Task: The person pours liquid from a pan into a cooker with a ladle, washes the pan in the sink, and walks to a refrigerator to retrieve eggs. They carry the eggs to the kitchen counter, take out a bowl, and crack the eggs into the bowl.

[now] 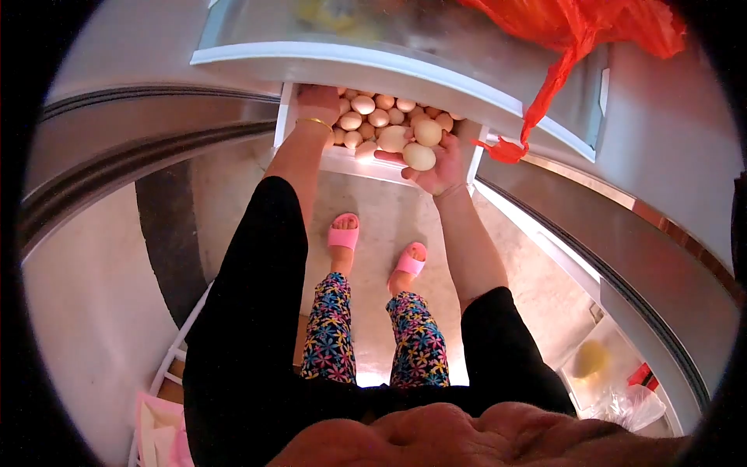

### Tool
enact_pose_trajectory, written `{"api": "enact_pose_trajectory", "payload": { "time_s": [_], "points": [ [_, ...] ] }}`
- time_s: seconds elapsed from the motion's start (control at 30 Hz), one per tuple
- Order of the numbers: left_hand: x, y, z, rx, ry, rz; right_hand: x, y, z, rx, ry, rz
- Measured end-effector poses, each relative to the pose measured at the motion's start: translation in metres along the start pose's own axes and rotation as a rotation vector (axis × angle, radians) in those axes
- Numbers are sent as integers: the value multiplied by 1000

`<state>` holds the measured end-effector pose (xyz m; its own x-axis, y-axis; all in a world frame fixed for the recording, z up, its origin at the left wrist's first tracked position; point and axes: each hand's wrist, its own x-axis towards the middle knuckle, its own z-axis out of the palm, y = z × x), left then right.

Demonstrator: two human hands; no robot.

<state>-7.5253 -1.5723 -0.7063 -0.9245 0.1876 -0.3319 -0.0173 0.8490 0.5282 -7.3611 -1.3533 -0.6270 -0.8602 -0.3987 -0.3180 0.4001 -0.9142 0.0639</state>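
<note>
A white fridge drawer (pixel 366 166) is pulled out, with many pale brown and cream eggs (pixel 379 117) piled inside. My right hand (pixel 445 167) is over the drawer's front right part, palm up, its fingers curled round about three eggs (pixel 419 157), some of them larger and whiter than the rest. My left hand (pixel 317 100) reaches down into the drawer's left end, beside the eggs. Its fingers are hidden under the shelf edge above, so whether they hold anything does not show.
Above the drawer juts a glass shelf with a white rim (pixel 358 53). A red plastic bag (pixel 576 47) hangs over its right side. Fridge doors stand open left and right. The right door's shelf (pixel 622 366) carries a yellow item and a clear bag.
</note>
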Motion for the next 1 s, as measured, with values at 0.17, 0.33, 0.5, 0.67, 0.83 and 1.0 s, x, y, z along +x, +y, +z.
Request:
{"api": "enact_pose_trajectory", "payload": {
  "time_s": [0.17, 0.33, 0.5, 0.67, 0.83, 1.0],
  "points": [
    [-26, 27, -32, 253, -79, 91, 0, 8, 7, -46, 73, -52],
    [-58, 20, -32, -91, 76, 227, 3, 20, 35, -12, 151, -194],
    [-152, 93, -69, -486, 31, 77, 7, 39, 49, 9, 194, -294],
    [-180, 120, -47, -361, 183, 59, 12, 53, 10, 222, 78, -377],
    [-189, 126, -34, -325, 254, 144, 17, 57, 29, 32, 370, -521],
    [-199, 124, -38, -469, 180, 189, 9, 52, 41, 42, 302, -488]
  ]
}}
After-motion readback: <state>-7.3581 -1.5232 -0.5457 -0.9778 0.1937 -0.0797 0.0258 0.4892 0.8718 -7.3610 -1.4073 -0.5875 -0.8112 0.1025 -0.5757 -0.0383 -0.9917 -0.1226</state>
